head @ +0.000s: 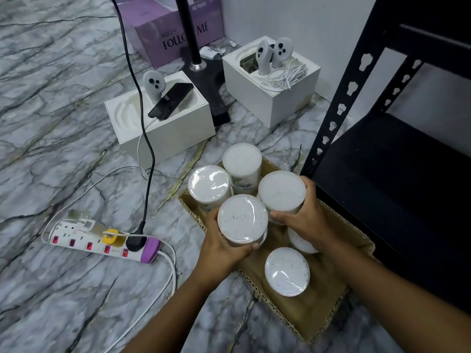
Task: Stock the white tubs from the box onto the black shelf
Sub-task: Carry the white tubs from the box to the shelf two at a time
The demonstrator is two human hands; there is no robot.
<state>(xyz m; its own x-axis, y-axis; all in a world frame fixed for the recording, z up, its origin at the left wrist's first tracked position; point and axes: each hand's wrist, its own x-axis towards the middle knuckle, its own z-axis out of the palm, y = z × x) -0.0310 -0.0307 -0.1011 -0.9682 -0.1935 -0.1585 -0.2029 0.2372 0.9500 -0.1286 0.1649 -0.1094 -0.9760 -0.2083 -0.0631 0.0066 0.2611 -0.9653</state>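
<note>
An open cardboard box (328, 299) lies on the marble floor beside the black shelf (397, 174). Several white tubs stand in it. My left hand (221, 247) grips a white tub (242, 220) with a clear lid, raised above the box. My right hand (303, 217) grips another white tub (281, 191), also raised. Two more tubs (210, 184) (242, 160) stand at the box's far end. A tub (286, 271) sits near the front, and another one (302, 242) is partly hidden under my right wrist.
A power strip (102, 242) with plugs and cables lies on the floor to the left. Two white boxes (163, 133) (275, 98) holding controllers and a phone stand behind, with a black lamp stand (204, 72) and a purple carton (175, 29). The shelf's lower board is bare.
</note>
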